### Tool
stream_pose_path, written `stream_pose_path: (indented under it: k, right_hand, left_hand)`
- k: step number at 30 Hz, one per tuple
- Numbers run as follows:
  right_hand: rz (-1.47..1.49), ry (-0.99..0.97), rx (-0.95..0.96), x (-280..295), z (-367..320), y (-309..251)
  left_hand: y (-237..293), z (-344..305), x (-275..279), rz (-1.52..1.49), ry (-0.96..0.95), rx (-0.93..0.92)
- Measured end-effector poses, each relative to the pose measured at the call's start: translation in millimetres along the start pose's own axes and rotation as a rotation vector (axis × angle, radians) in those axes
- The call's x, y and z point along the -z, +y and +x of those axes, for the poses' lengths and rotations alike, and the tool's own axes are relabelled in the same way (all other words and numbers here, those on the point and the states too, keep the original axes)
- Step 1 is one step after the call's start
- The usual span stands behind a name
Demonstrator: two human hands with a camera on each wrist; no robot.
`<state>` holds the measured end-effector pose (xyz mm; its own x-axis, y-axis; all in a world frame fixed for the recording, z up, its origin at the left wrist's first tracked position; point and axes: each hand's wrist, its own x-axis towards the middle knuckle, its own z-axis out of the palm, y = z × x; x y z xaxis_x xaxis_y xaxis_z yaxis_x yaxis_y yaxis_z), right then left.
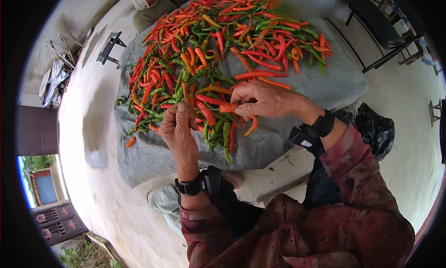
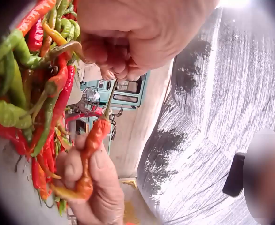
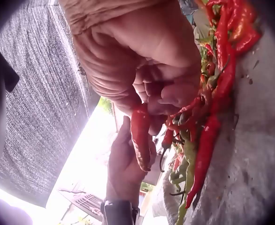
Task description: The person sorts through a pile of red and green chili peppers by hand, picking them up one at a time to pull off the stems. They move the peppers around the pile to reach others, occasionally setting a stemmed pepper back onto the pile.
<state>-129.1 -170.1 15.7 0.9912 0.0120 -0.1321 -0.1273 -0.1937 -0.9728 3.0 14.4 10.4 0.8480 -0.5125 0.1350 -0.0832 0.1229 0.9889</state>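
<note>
Between a person's hands, an orange-red chili (image 1: 228, 107) is gripped in the right hand's (image 1: 269, 100) closed fingers at three o'clock, its stem (image 2: 110, 101) pinched by the left hand (image 1: 180, 134) at eight, heaped chilies (image 1: 186, 59) toward twelve.

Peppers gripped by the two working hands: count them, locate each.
1: an orange-red pepper between the hands, its stem pinched by the left hand, its body held by the right hand. More may be hidden.
</note>
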Motion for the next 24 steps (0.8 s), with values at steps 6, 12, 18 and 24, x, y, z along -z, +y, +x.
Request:
stream_pose_path:
  k: [6,12,18,24]
  right_hand:
    - [0.891,0.636,0.303,55,-5,21]
    - [-0.028,0.739,-0.005,43,9,37]
    - [-1.081,0.541,-0.032,24,25,50]
    - [-1.058,0.522,-0.045,30,14,53]
  left_hand:
    - [-2,-1,-3,0.159,-0.072,-0.127]
    - [-8,-5,-19,0.667,-0.184,-0.491]
    - [-19,-4,-20,0.741,-0.25,-0.629]
    - [-30,1,-18,0.682,-0.255,-0.656]
